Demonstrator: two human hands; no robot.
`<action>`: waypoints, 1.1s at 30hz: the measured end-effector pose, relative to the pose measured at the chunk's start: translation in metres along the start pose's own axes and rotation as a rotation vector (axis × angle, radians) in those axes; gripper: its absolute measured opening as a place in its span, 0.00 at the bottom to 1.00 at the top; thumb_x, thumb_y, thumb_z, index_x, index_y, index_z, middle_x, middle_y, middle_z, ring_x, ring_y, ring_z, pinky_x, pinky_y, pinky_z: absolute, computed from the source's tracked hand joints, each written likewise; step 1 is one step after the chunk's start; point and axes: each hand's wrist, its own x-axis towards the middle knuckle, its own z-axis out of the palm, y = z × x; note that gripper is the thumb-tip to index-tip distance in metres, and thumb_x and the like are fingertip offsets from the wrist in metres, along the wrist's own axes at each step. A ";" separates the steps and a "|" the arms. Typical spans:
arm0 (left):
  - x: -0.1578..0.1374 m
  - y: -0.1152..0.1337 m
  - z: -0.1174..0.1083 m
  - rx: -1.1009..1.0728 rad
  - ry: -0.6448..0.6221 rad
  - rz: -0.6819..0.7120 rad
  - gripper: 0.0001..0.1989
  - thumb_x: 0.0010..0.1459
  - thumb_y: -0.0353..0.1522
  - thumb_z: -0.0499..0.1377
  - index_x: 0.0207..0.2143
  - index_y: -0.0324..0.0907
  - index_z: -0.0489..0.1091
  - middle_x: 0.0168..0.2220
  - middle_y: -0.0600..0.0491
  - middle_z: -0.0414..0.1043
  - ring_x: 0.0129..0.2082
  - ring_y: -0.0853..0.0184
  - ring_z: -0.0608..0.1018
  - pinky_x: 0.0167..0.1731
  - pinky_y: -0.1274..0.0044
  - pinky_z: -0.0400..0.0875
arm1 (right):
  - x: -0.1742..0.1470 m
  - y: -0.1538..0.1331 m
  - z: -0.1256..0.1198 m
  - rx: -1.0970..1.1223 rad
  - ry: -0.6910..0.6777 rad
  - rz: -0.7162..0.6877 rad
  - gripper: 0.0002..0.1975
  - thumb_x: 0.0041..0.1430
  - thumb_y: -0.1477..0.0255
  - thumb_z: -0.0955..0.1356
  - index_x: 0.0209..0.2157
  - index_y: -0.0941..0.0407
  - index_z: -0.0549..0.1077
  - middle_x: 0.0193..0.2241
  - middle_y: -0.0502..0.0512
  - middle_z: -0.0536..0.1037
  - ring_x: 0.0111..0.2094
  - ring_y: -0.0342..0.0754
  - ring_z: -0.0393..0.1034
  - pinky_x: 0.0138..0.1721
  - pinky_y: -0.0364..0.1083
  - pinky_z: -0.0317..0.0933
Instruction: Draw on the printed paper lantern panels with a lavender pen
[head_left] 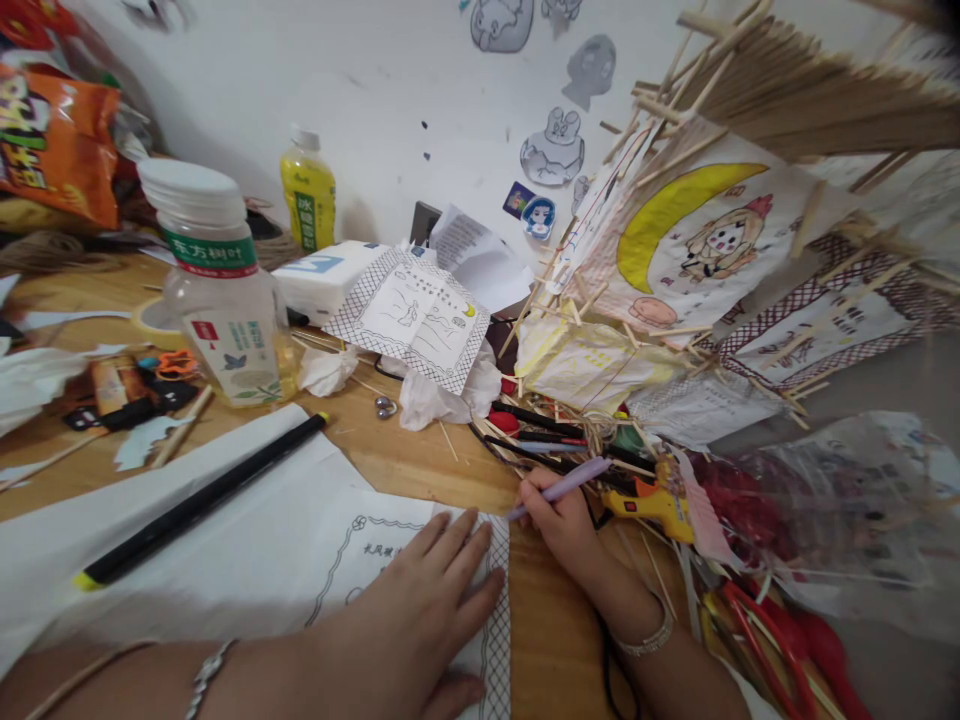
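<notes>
My left hand point(427, 600) lies flat with its fingers stretched out, pressing on a white sheet of paper point(390, 515). The sheet carries a scalloped line border, handwritten characters and a cross-hatched strip along its right edge; my hand covers much of the drawing. In my right hand point(559, 520) a light purple pen point(566, 482) is pinched, its tip at the sheet's upper right corner. To the left, a black marker point(202, 500) with yellow ends rests on more white paper point(180, 580).
Behind the paper stand a large clear bottle point(229, 300), a yellow bottle point(309, 190) and a finished drawing point(420, 315). A stick-built structure with painted panels point(690, 230) rises at the right. Below it lie a yellow glue gun point(656, 508) and red-handled scissors point(769, 640).
</notes>
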 end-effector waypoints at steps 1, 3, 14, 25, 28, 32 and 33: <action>0.000 0.000 0.000 -0.008 0.000 0.002 0.32 0.54 0.37 0.62 0.59 0.37 0.61 0.64 0.31 0.51 0.63 0.39 0.55 0.57 0.50 0.55 | 0.000 -0.001 0.000 -0.005 -0.001 -0.001 0.16 0.58 0.66 0.61 0.18 0.54 0.65 0.15 0.46 0.65 0.19 0.43 0.60 0.23 0.41 0.55; 0.000 0.001 -0.002 -0.014 -0.024 -0.011 0.32 0.53 0.36 0.62 0.59 0.36 0.62 0.63 0.31 0.51 0.63 0.39 0.55 0.57 0.49 0.55 | 0.000 -0.002 -0.001 -0.010 -0.008 0.003 0.16 0.58 0.66 0.61 0.18 0.54 0.64 0.15 0.46 0.66 0.19 0.43 0.61 0.23 0.41 0.56; 0.005 0.005 -0.012 0.048 -0.109 -0.033 0.32 0.53 0.35 0.62 0.60 0.36 0.61 0.63 0.31 0.51 0.63 0.40 0.55 0.57 0.49 0.55 | 0.000 -0.004 -0.001 0.050 -0.016 0.032 0.16 0.57 0.65 0.62 0.17 0.54 0.64 0.14 0.46 0.66 0.18 0.43 0.62 0.22 0.41 0.56; 0.007 0.014 -0.020 0.088 -0.145 -0.086 0.35 0.53 0.38 0.63 0.60 0.33 0.60 0.63 0.30 0.52 0.62 0.41 0.58 0.56 0.54 0.60 | -0.002 -0.003 0.000 0.146 0.114 -0.012 0.15 0.59 0.67 0.62 0.20 0.55 0.66 0.16 0.47 0.67 0.18 0.43 0.61 0.20 0.41 0.55; 0.008 0.017 -0.016 0.130 -0.151 -0.053 0.32 0.53 0.40 0.63 0.57 0.30 0.65 0.59 0.32 0.62 0.59 0.43 0.64 0.55 0.57 0.63 | -0.001 -0.005 -0.001 0.157 0.200 -0.071 0.13 0.60 0.68 0.62 0.22 0.54 0.67 0.16 0.46 0.67 0.19 0.43 0.61 0.21 0.42 0.56; 0.005 0.017 0.003 0.257 -0.092 -0.014 0.27 0.56 0.34 0.58 0.56 0.27 0.65 0.56 0.33 0.66 0.56 0.46 0.68 0.52 0.61 0.66 | 0.001 -0.011 -0.003 0.046 0.279 -0.162 0.07 0.58 0.70 0.66 0.26 0.54 0.71 0.22 0.50 0.72 0.26 0.46 0.67 0.29 0.44 0.62; 0.004 0.016 0.008 0.283 -0.072 -0.010 0.26 0.56 0.32 0.56 0.56 0.28 0.65 0.56 0.34 0.66 0.56 0.48 0.69 0.51 0.63 0.67 | 0.002 -0.013 -0.003 0.020 0.295 -0.190 0.05 0.57 0.71 0.67 0.27 0.54 0.72 0.25 0.51 0.74 0.28 0.47 0.68 0.32 0.45 0.63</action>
